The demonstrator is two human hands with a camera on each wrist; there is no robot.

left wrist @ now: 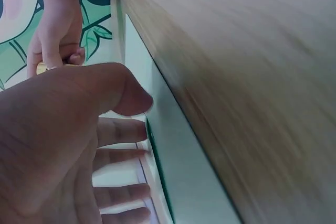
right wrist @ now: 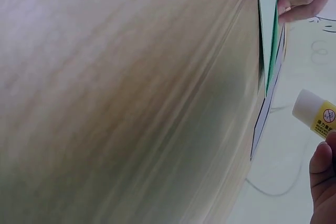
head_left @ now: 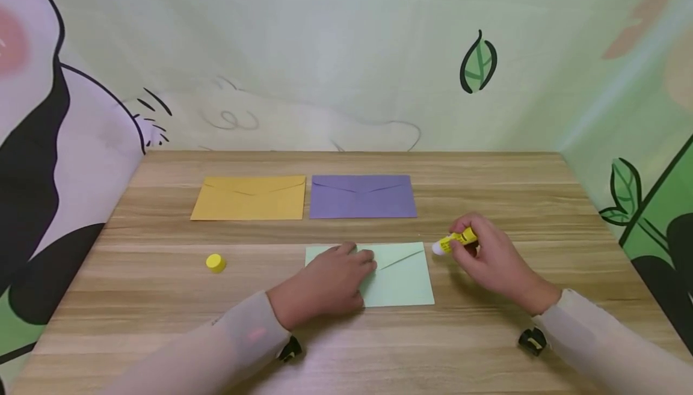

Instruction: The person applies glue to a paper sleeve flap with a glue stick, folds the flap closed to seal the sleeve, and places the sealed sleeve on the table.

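A pale green envelope (head_left: 400, 281) lies on the wooden table with its pointed flap toward the far side. My left hand (head_left: 332, 281) rests on it, covering its left half; in the left wrist view the fingertips touch the paper and the thumb is held apart from the fingers. Just off the envelope's right edge, my right hand (head_left: 489, 257) pinches a yellow glue stick (head_left: 459, 240) between thumb and fingers. The white end of the glue stick (right wrist: 317, 113) points left toward the envelope and has no cap on it.
A round yellow cap (head_left: 215, 263) sits on the table (head_left: 135, 299) at the left. Behind the green envelope lie a golden yellow envelope (head_left: 251, 202) and a purple envelope (head_left: 363, 199), side by side. A printed cloth backdrop (head_left: 335, 58) stands along the table's far edge.
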